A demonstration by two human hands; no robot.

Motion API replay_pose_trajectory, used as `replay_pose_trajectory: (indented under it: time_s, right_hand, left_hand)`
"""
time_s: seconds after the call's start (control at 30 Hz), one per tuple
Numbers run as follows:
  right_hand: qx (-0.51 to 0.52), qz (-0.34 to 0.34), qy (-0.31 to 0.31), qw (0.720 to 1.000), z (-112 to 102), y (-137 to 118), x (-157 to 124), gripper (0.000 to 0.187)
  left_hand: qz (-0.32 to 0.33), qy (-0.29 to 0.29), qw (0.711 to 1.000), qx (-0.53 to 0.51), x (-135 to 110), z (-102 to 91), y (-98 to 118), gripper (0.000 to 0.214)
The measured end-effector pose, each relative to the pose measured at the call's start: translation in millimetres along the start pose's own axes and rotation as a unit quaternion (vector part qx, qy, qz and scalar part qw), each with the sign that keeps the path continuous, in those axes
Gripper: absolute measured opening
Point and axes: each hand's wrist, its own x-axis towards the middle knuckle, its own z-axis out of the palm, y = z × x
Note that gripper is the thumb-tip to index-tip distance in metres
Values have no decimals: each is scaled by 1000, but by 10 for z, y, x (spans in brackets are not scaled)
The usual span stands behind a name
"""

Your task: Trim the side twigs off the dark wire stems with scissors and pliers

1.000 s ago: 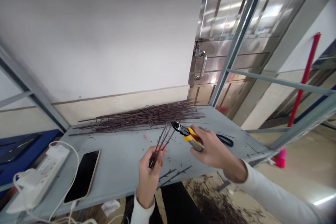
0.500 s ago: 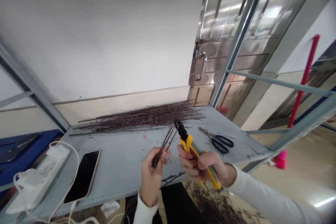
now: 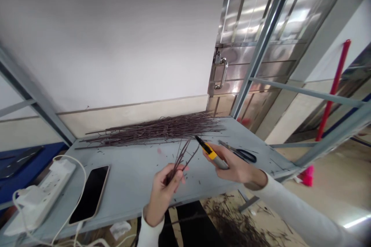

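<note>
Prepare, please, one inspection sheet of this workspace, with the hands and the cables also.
Surface: grey table, small twig bits scattered on it.
Work items: twig pile along the back; held twigs; yellow-and-grey cutters.
Clutter: phone and scissors on the table; twig debris on the floor.
Hands: left hand closed around the held twigs; right hand gripping the cutters.
Cables: white cables around the power strip; one meets the phone's lower edge.
Surroundings: white wall, metal door, red pole.

A phone (image 3: pixel 90 193) lies beside a white power strip (image 3: pixel 51 188).
</note>
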Motion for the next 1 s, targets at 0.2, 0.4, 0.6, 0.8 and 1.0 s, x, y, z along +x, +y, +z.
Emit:
replay_pose_trajectory:
  time_s: [0.2, 0.4, 0.6, 0.8, 1.0]
  right_hand:
    - [-118, -21, 10, 993, -60, -91, 27, 26]
    - [-157, -39, -13, 987, -117, -113, 8, 25]
    - [-175, -47, -25, 983, -124, -138, -7, 26]
    - [-205, -63, -25, 976, -131, -176, -12, 23]
    - [-252, -86, 10, 964, -107, -170, -13, 22]
  left_hand:
    - [-32, -51, 997, -39, 50, -25, 77, 37]
    - [-46, -61, 996, -38, 59, -39, 106, 38]
    - [-39, -83, 995, -38, 65, -72, 57, 38]
    - [-40, -74, 996, -27, 66, -76, 75, 41]
    - [-49, -70, 996, -26, 50, -71, 109, 44]
